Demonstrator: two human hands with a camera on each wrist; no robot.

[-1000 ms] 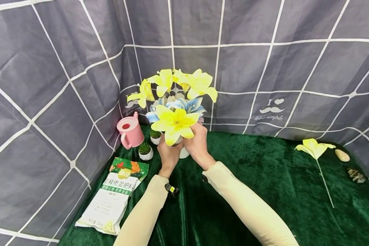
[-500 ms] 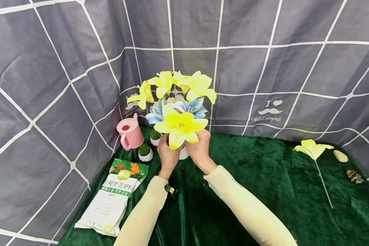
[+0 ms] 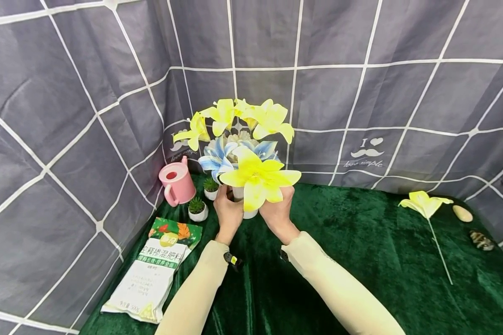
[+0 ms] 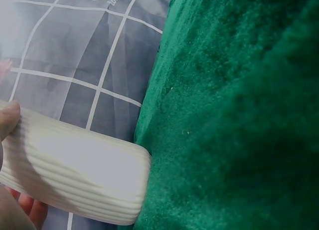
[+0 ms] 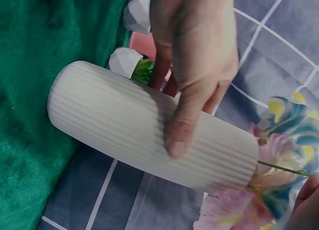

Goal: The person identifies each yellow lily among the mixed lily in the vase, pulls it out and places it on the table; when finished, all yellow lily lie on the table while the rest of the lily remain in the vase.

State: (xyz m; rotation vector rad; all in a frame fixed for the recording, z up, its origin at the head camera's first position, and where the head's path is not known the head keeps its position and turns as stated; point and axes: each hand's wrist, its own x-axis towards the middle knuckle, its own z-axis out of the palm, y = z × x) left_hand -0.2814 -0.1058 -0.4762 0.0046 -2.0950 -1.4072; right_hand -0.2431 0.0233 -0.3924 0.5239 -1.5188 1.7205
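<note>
A tall ribbed white vase (image 5: 109, 115) stands on the green cloth, mostly hidden behind hands and blooms in the head view. My left hand (image 3: 228, 211) grips its upper body, thumb on the near side and fingers round the back. Close by its mouth, my right hand (image 3: 278, 211) pinches the green stem (image 5: 284, 168) of a large yellow lily (image 3: 257, 179), whose bloom faces the head camera. Behind it rise several yellow lilies (image 3: 270, 118), with blue lilies (image 3: 218, 158) lower down. Pink flowers (image 5: 232, 207) show at the vase mouth in the right wrist view.
Left of the vase are two small potted succulents (image 3: 198, 209), a pink watering can (image 3: 178, 184) and a fertilizer bag (image 3: 148, 274). A loose yellow lily (image 3: 427, 204) lies far right, beside a pale stone (image 3: 462, 213) and a dark patterned one (image 3: 482, 240). A checked curtain (image 3: 327, 93) hangs behind.
The front yellow lily has moved right and slightly down along with my right hand, uncovering more of the blue lilies. My left hand keeps its grip on the vase.
</note>
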